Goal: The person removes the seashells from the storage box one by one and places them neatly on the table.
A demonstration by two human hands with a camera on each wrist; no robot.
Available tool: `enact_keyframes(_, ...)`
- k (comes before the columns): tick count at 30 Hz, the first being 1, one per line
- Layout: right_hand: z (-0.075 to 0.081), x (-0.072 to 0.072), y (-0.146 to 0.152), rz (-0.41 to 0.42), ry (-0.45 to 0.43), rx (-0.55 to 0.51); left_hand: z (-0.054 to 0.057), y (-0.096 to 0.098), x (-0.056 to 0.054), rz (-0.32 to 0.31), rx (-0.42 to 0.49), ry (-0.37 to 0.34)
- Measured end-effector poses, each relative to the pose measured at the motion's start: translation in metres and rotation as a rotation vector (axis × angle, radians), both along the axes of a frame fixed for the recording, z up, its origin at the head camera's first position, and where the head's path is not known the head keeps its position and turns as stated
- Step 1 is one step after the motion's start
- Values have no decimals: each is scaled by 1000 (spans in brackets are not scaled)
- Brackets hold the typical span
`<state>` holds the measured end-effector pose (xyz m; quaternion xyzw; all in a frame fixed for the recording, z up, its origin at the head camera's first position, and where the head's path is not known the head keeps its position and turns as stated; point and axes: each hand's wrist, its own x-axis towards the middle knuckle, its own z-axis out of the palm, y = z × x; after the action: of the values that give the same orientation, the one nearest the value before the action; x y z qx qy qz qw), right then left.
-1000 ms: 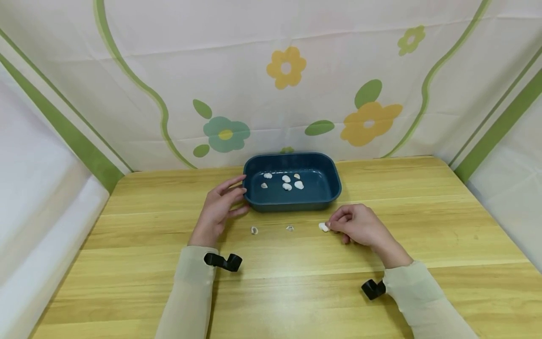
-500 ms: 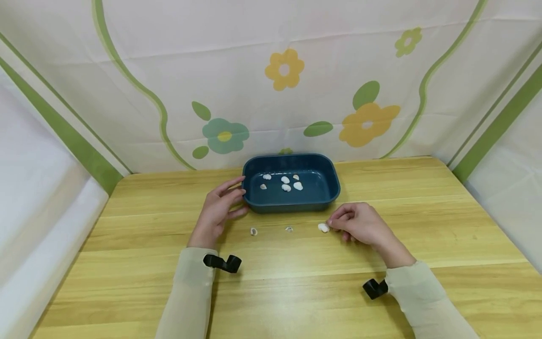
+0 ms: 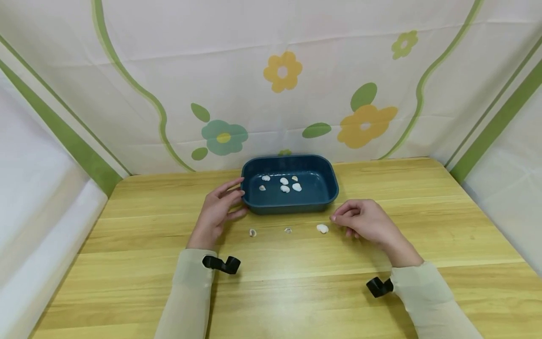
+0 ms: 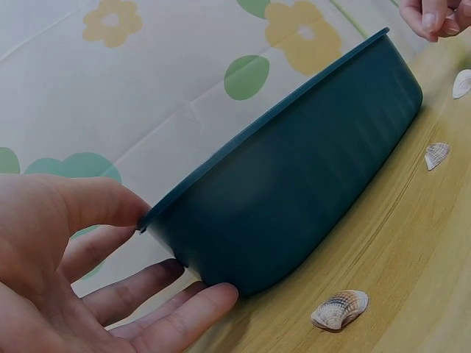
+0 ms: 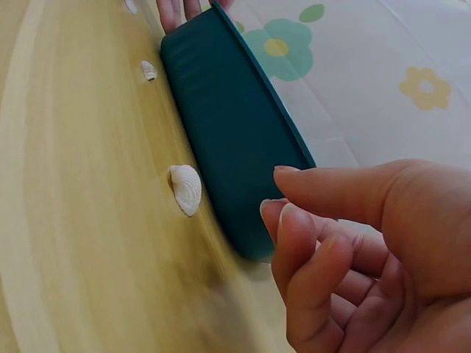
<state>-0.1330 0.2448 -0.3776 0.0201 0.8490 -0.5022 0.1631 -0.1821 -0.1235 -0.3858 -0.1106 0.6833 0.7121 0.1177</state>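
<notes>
A dark blue-green tray (image 3: 290,208) stands at the back of the table, with several small seashells (image 3: 285,189) on its floor. My left hand (image 3: 216,214) rests its fingertips against the tray's left end; its fingers are fairly straight in the left wrist view. In front of the tray, three shells lie in a row: a brownish striped shell (image 4: 340,309) at left, a small pale shell (image 5: 149,70) in the middle and a white ribbed shell (image 5: 186,190) at right. My right hand (image 3: 366,226) hovers just right of the white shell, apart from it, fingers loosely curled around nothing.
The wood-grain table (image 3: 271,292) runs to a white curtain (image 3: 296,28) printed with flowers, close behind the tray. Further white cloth (image 3: 46,197) hangs at the left side. A black camera mount (image 3: 222,264) sits on each wrist.
The right hand has let go of the white shell and drawn back slightly to the right, leaving it on the table. The left hand stays against the tray. The head view has shifted slightly.
</notes>
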Motion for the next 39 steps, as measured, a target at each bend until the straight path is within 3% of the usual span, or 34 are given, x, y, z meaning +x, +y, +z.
enact_keyframes(15,9,2,-2,19,21,-5,-2,0,-2,12,20,-1)
enact_keyframes(24,29,-3,-13,63,71,-2,-3,-2,-1,8,10,7)
enact_keyframes(33,54,-31,-40,110,119,107,-3,-1,-1,-4,14,11)
enact_keyframes(39,55,-64,-59,151,113,121,-2,-1,0,3,16,9)
